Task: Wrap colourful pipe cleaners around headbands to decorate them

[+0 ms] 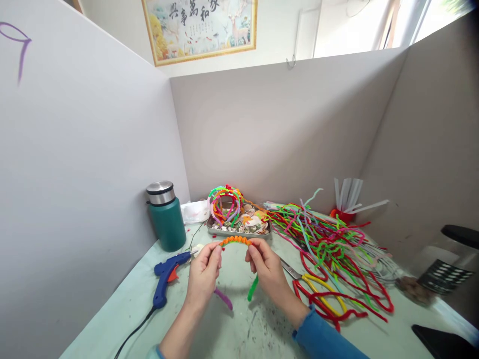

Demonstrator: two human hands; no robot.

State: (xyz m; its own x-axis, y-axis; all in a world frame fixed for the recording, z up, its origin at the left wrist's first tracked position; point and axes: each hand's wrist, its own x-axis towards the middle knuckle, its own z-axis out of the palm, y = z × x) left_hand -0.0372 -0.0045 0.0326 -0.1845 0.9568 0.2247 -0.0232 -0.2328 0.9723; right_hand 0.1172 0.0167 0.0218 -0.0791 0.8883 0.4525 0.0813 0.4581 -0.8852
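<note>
Above the near middle of the table, the left hand and right hand pinch opposite ends of an orange-wrapped headband, arched upward, long axis running left-right, tips pointing down.

Both hands are raised over a pale green table, gripping a headband arched between them: the left hand pinches one side, the right hand the other. The arch's top is wrapped in orange, with a purple end and a green end hanging below. A blue glue gun lies just left of the left hand, near a teal flask. Behind sits a metal tray holding wrapped headbands. Scissors and a heap of coloured pipe cleaners lie to the right
</note>
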